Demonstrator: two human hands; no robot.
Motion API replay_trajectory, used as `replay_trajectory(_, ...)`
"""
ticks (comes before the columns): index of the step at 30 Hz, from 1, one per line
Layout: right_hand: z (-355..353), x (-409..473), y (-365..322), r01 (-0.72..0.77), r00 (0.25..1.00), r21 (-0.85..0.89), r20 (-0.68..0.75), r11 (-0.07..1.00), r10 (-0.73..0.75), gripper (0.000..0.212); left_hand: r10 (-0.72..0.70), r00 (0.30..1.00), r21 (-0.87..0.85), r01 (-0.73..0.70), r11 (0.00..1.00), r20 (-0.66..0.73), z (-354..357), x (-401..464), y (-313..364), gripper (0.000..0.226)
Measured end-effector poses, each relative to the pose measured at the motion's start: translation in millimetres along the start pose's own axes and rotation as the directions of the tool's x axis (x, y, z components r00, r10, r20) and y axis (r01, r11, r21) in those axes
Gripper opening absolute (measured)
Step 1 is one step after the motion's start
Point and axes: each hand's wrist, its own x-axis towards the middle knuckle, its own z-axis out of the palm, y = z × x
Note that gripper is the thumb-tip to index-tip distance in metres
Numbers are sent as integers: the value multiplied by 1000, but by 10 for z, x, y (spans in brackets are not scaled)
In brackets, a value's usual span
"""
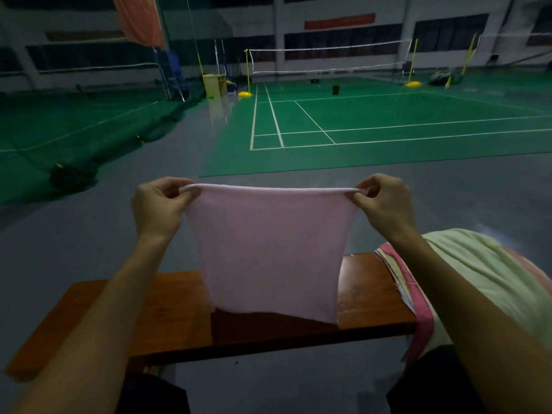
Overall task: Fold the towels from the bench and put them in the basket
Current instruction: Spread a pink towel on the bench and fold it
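My forearms [125,294] were bare, no sleeves reaching the wrists, no rings on my fingers [174,191], and dark trousers [433,380] covered my knees.

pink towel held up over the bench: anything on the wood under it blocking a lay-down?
Nothing visible does. The pink towel hangs from both hands over bare bench wood. The pile of towels sits further right, apart from it. The basket is not in view.

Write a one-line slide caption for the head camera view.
Both hands, left and right, pinch a pink towel by its top corners above a wooden bench.
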Motion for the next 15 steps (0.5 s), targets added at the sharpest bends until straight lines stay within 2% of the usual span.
replay_trajectory(4,-95,-139,104,-76,983,75,175,994,62,24,-45,998,-35,47,998,34,-78,-90,-23,19)
replay_trajectory(6,-159,-254,104,-217,943,264,306,940,132,20,-138,983,-115,152,982,122,-103,-180,-19,14)
replay_trajectory(8,-203,-374,92,-355,894,411,411,840,177,19,-171,969,-160,200,967,181,-108,-295,6,11)
replay_trajectory(10,-234,-465,83,-404,877,450,438,797,198,22,-167,969,-153,196,969,181,-112,-408,56,9)
replay_trajectory(12,-276,-525,80,-394,888,446,410,803,208,24,-169,972,-164,195,967,162,-144,-491,89,13)
replay_trajectory(15,-401,-575,84,-377,906,497,372,782,201,22,-192,962,-278,242,930,196,-229,-590,197,22)
